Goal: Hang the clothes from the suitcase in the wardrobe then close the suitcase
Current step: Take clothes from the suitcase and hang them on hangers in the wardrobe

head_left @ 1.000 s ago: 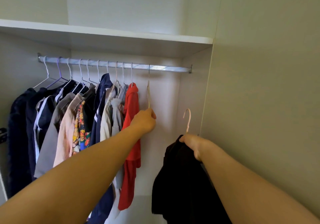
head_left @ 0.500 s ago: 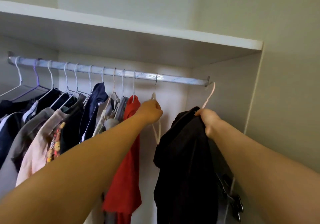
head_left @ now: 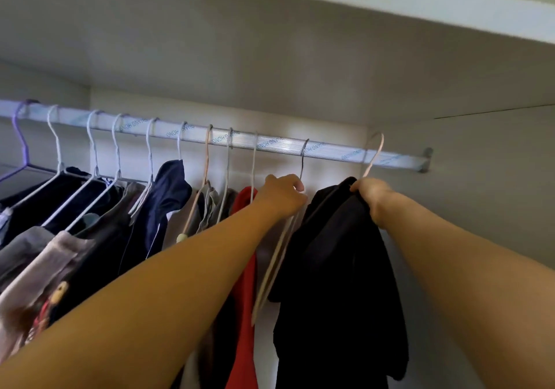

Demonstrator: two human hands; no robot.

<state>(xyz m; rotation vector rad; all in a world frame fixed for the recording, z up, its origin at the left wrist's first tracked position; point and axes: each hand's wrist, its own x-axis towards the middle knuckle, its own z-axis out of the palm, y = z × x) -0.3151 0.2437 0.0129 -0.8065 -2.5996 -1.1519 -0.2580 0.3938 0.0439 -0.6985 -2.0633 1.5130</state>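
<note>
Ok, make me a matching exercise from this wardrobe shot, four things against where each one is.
Things:
1 black garment
2 empty hanger
3 purple hanger
4 red garment

Places:
A far left on the rail
B held by the right hand
C held by the left hand
D hanging just left of the empty hanger

Pairs: 1-B, 2-C, 3-A, 4-D.
</note>
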